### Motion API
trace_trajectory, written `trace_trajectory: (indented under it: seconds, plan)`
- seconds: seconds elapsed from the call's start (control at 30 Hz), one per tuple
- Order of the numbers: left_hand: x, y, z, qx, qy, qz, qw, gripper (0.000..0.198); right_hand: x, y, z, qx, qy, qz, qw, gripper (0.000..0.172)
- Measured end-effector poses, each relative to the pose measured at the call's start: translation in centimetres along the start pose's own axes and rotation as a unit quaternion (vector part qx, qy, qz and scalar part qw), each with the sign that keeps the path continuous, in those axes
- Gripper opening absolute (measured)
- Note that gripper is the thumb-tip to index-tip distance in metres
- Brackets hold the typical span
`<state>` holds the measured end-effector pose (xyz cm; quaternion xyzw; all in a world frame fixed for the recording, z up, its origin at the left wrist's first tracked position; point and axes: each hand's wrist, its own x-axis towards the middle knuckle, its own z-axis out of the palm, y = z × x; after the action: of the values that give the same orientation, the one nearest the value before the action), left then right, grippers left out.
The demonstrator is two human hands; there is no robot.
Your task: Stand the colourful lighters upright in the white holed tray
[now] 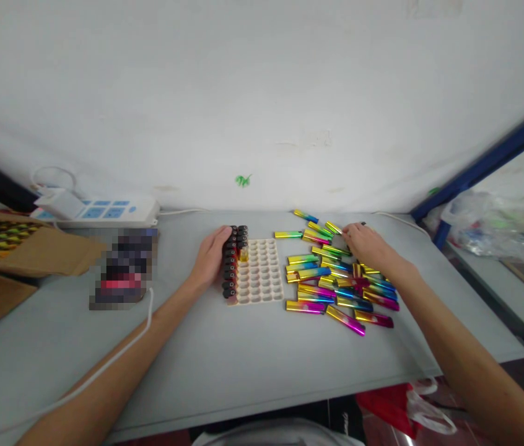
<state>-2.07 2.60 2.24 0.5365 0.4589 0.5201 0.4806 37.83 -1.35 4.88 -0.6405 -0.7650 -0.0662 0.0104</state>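
A cream tray (262, 279) with rows of round holes lies in the middle of the grey table. Its left column holds upright lighters with black tops (231, 260); one yellow lighter (244, 253) stands in the second column. My left hand (210, 257) rests flat against the tray's left side, touching those lighters, fingers stretched out. To the right spreads a pile of shiny rainbow-coloured lighters (336, 279). My right hand (366, 243) lies on the far part of that pile, fingers curled over some lighters; whether it grips one is hidden.
A white and blue power strip (99, 210) sits at the back left, its cable (145, 316) trailing across the table. An open cardboard box (6, 248) with more lighters stands far left. A blurred object (122, 272) lies beside it. A blue frame (485, 167) rises at right.
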Motion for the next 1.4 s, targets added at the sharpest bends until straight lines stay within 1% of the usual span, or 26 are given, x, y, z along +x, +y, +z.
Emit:
trace_trajectory:
  seconds: [0.07, 0.1, 0.17, 0.27, 0.33, 0.37, 0.4, 0.47, 0.53, 0.6, 0.7, 0.93, 1.0, 1.1, 1.17, 1.3, 1.37, 1.4]
  plan:
    - [0.0, 0.1, 0.0, -0.001, -0.001, -0.001, 1.000, 0.042, -0.2, -0.4, -1.0, 0.077, 0.031, 0.044, 0.996, 0.028]
    - [0.0, 0.2, 0.1, -0.002, -0.003, -0.001, 1.000, 0.041, -0.3, -0.8, -1.7, 0.132, 0.050, 0.061, 0.988, 0.029]
    - [0.0, 0.2, 0.1, -0.006, -0.004, -0.001, 1.000, 0.041, -0.4, -2.0, -3.2, 0.254, 0.093, 0.073, 0.960, 0.033]
    - [0.0, 0.2, 0.1, -0.009, -0.002, -0.001, 1.000, 0.039, -0.4, -4.9, -5.3, 0.421, 0.148, 0.082, 0.891, 0.044]
    - [0.0, 0.2, 0.1, -0.007, -0.003, 0.002, 1.000, 0.038, -0.1, -7.3, -6.3, 0.515, 0.174, 0.093, 0.834, 0.044]
    - [0.0, 0.2, 0.1, -0.004, -0.004, 0.006, 1.000, 0.038, 0.1, -8.5, -6.6, 0.562, 0.180, 0.100, 0.801, 0.042]
    - [0.0, 0.2, 0.1, -0.001, -0.005, 0.010, 1.000, 0.038, 0.4, -9.7, -6.8, 0.606, 0.182, 0.107, 0.767, 0.041]
    - [0.0, 0.3, 0.1, 0.004, -0.009, 0.015, 1.000, 0.039, 0.9, -11.8, -7.0, 0.681, 0.162, 0.109, 0.706, 0.041]
    - [-0.1, 0.5, 0.1, 0.004, -0.016, 0.013, 1.000, 0.039, 1.2, -13.6, -6.9, 0.736, 0.118, 0.083, 0.662, 0.041]
    - [-0.2, 0.6, 0.2, 0.004, -0.022, 0.011, 1.000, 0.039, 1.4, -15.0, -6.8, 0.772, 0.064, 0.047, 0.631, 0.041]
    - [-0.2, 0.5, 0.1, 0.016, -0.018, 0.011, 1.000, 0.039, 1.4, -16.8, -6.5, 0.796, -0.007, 0.016, 0.606, 0.042]
    - [-0.1, -0.3, -0.1, 0.011, -0.025, 0.010, 1.000, 0.037, 1.6, -19.9, -5.1, 0.817, -0.079, 0.036, 0.570, 0.048]
    - [-0.1, -0.3, -0.2, 0.013, -0.024, 0.014, 1.000, 0.036, 1.6, -20.4, -4.7, 0.826, -0.089, 0.037, 0.555, 0.052]
    - [-0.1, -0.3, -0.2, 0.013, -0.029, 0.017, 0.999, 0.036, 1.7, -20.8, -4.4, 0.842, -0.067, 0.049, 0.533, 0.052]
    - [-0.2, -0.4, -0.3, 0.009, -0.032, 0.014, 0.999, 0.036, 1.8, -20.9, -4.4, 0.851, -0.058, 0.069, 0.518, 0.052]
    - [-0.1, -0.3, -0.3, 0.012, -0.024, 0.016, 1.000, 0.037, 1.8, -21.0, -4.4, 0.853, -0.107, 0.109, 0.500, 0.066]
    - [-0.1, -0.3, -0.2, 0.012, -0.019, 0.019, 1.000, 0.037, 1.7, -21.0, -4.4, 0.850, -0.125, 0.113, 0.499, 0.070]
    - [-0.1, -0.4, -0.2, 0.009, -0.019, 0.019, 1.000, 0.037, 1.7, -21.1, -4.4, 0.848, -0.128, 0.118, 0.501, 0.070]
